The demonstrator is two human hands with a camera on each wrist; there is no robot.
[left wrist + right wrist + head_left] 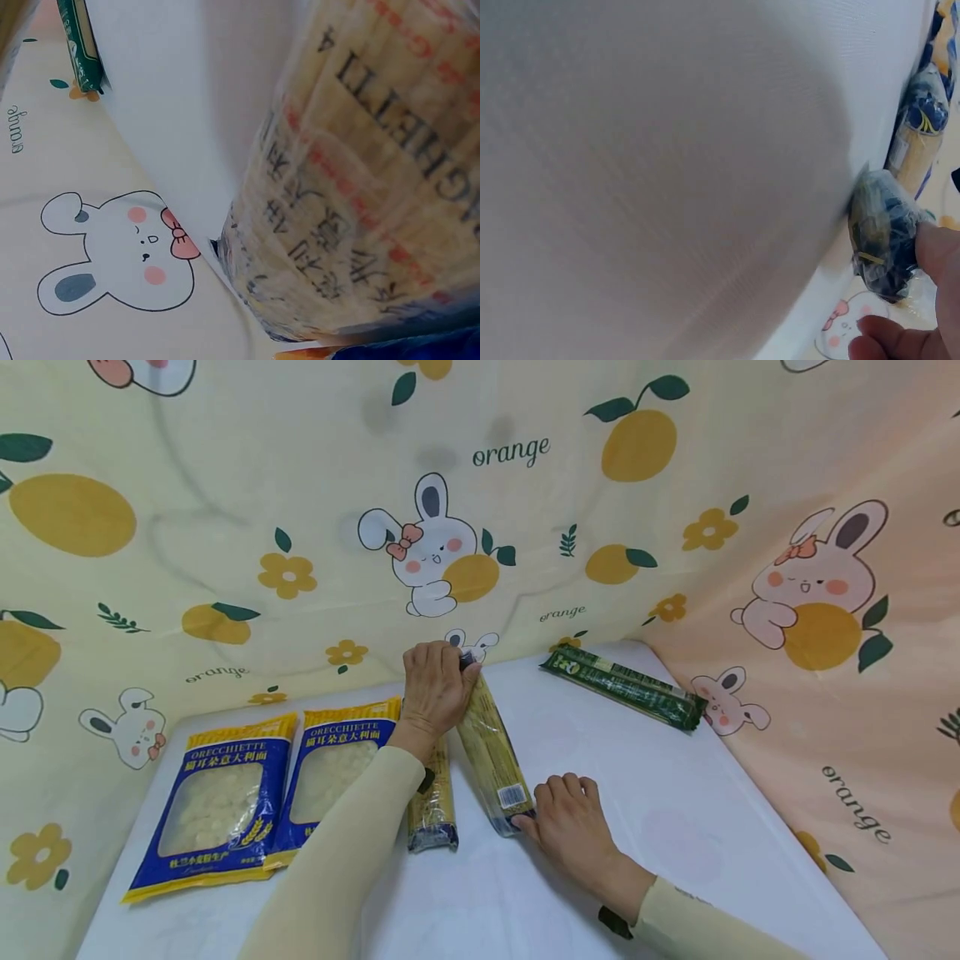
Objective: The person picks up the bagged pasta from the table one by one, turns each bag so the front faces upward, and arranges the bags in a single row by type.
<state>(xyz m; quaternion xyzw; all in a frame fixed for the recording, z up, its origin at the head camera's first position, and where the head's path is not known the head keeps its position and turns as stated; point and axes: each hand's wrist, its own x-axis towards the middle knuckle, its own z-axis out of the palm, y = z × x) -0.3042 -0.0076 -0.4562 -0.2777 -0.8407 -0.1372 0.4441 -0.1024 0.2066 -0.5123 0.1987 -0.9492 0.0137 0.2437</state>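
My left hand (438,693) grips the far end of a clear spaghetti pack (495,752) that slants across the white table. At its near end, my right thumb touches the corner with the barcode, and the rest of my right hand (570,835) lies to the right, fingers loosely bent. In the right wrist view, the thumb (937,251) rests against the dark crinkled pack end (885,232). Partly under my left forearm lies a second spaghetti pack (432,802). Printed spaghetti wrapping (367,180) fills the left wrist view's right side; I cannot tell which pack it is.
Two blue and yellow orecchiette bags (217,810) lie at the left, the second partly behind my left arm. A green pack (622,687) lies at the back right. Cloth (315,468) printed with rabbits and oranges hangs behind and at the sides.
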